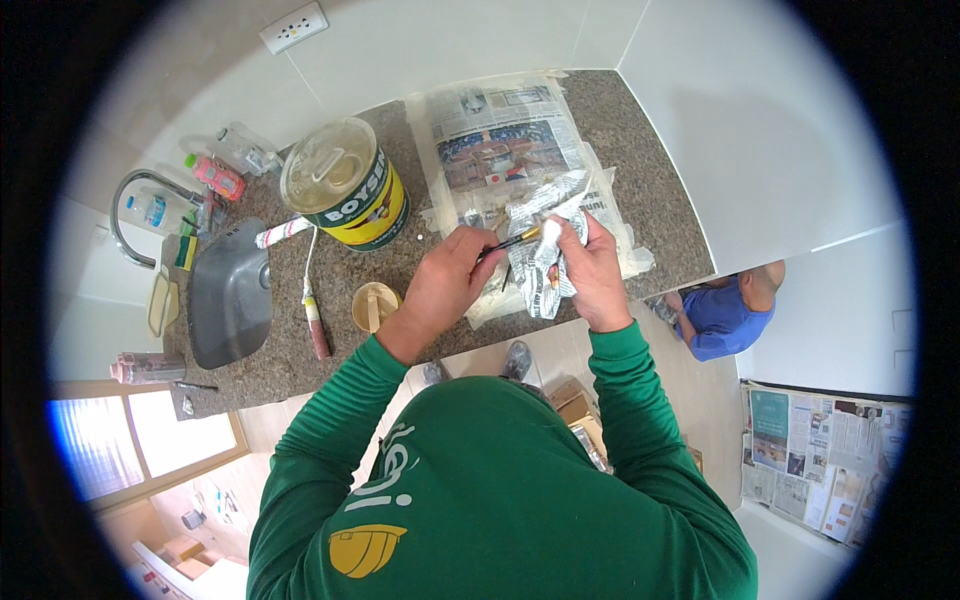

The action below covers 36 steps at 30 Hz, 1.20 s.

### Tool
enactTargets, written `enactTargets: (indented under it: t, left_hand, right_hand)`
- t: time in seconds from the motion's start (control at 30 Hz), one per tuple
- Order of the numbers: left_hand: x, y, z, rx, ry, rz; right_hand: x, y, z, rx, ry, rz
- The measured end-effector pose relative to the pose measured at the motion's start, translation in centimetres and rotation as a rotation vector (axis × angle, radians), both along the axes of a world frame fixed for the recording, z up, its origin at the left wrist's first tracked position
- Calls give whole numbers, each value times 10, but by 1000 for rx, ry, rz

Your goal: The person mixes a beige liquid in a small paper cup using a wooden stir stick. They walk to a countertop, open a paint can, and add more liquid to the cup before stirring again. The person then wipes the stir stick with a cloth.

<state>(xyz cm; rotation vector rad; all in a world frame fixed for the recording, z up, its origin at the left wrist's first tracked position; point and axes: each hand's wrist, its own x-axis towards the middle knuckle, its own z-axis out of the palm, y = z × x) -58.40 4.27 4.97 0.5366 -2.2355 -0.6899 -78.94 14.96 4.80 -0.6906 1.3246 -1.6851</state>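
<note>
My left hand (446, 282) is closed around the dark handle of a slim paintbrush (519, 239), which points to the right. The brush tip meets a crumpled sheet of newspaper (534, 272), and my right hand (594, 276) grips that sheet by its right side. The bristles are partly hidden by paper and fingers. Under both hands, newspaper (500, 110) is taped flat over the granite counter (630, 130). A small round tub (361, 307) with a flat stick in it stands just left of my left wrist.
A large paint can (378, 222) stands left of the newspaper. Beside it lies a paint roller (314, 330). Farther left are a steel sink (232, 300), a curved faucet (122, 212) and several bottles (215, 177). A person in blue (730, 318) is low beyond the counter's right end.
</note>
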Motion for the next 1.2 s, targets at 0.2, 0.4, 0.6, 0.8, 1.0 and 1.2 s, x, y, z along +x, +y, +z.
enactTargets:
  t: [0.2,0.4,0.6,0.8,1.0,1.2]
  left_hand:
    - [10,-2,1,-136,-64,-24]
    - [15,-7,-14,-93,12,-23]
    - [33,-7,-17,642,-80,7]
    - [28,4,-16,940,-14,-59]
    - [32,-2,-10,968,-53,-106]
    - [33,-6,-12,1101,2,-159]
  right_hand:
    - [-1,0,9,78,-189,76]
    - [-6,-7,-40,82,-370,77]
    - [-10,5,-42,58,-315,-118]
    - [28,-13,-18,-7,170,-3]
    - [29,-23,-15,-13,51,44]
    - [27,-29,-31,19,-295,72]
